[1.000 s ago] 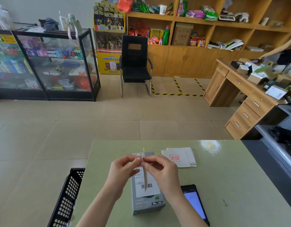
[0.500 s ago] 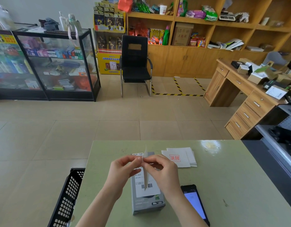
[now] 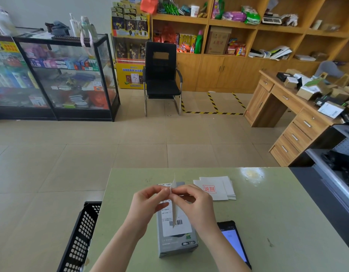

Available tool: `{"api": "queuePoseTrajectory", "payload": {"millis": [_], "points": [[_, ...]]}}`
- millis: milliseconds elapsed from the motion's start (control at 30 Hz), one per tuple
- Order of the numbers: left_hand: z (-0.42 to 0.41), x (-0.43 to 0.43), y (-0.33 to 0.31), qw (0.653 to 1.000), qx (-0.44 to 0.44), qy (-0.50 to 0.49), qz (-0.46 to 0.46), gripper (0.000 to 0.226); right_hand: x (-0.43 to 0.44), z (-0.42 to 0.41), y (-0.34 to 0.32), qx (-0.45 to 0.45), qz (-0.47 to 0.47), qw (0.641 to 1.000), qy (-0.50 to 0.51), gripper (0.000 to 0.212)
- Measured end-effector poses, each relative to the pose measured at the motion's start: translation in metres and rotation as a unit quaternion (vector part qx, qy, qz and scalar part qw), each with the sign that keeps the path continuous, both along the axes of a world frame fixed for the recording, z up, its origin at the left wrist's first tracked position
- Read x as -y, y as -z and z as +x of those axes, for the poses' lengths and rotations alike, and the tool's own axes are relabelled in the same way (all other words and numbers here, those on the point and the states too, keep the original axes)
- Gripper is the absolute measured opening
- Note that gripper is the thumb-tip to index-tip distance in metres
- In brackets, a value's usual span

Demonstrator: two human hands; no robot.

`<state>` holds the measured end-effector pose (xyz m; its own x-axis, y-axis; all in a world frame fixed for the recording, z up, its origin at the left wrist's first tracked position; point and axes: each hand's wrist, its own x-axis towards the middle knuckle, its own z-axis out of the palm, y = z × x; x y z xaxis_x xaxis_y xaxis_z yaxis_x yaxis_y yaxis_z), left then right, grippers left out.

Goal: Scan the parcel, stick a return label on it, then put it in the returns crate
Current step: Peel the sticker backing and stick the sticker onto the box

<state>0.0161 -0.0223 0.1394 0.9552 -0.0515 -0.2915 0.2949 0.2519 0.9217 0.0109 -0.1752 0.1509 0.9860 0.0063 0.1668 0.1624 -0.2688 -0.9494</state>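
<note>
Pinching the return label (image 3: 173, 195) edge-on, left hand (image 3: 148, 205) and right hand (image 3: 195, 207) have barely moved over the last second; fingertips closed, apparently still peeling backing, above the parcel (image 3: 176, 232) on the table's near side, crate (image 3: 79, 238) left

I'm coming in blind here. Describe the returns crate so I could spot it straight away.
Start at the pale green table where the grey parcel lies under both hands. Follow its left edge down to the floor: the returns crate sits there against the table side. It is the only black plastic basket with grid-perforated walls; the phone, also dark, lies flat on the tabletop to the right.
</note>
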Motion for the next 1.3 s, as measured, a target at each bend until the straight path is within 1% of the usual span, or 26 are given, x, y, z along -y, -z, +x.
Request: {"api": "queuePoseTrajectory", "payload": {"millis": [400, 600, 867, 1033, 1133, 1200, 1300], "points": [[0.002, 0.003, -0.001, 1.0, -0.003, -0.002, 0.003, 0.012, 0.002, 0.002, 0.0, -0.006, -0.009, 1.0, -0.001, 0.006], [0.002, 0.005, -0.001, 0.999, 0.008, 0.0, 0.036, 0.013, 0.003, 0.003, 0.001, -0.008, -0.012, 1.0, 0.001, 0.006], [0.002, 0.007, -0.001, 0.999, 0.01, 0.002, 0.051, 0.014, 0.004, 0.003, 0.0, -0.007, -0.007, 1.0, -0.007, 0.007], [0.001, 0.008, -0.001, 0.998, 0.01, 0.0, 0.056, 0.014, 0.005, 0.003, -0.001, -0.014, -0.001, 1.0, -0.004, 0.002], [0.001, 0.01, -0.002, 0.997, 0.021, 0.005, 0.076, 0.017, 0.005, 0.003, -0.002, -0.028, 0.009, 1.0, -0.001, 0.002], [0.0, 0.012, -0.003, 0.994, 0.036, -0.002, 0.105, 0.017, 0.004, 0.004, -0.003, -0.048, 0.027, 0.998, 0.001, 0.003], [0.0, 0.014, -0.005, 0.977, 0.102, -0.017, 0.184, 0.013, 0.004, 0.006, -0.004, -0.086, 0.063, 0.994, -0.008, 0.006]]}}
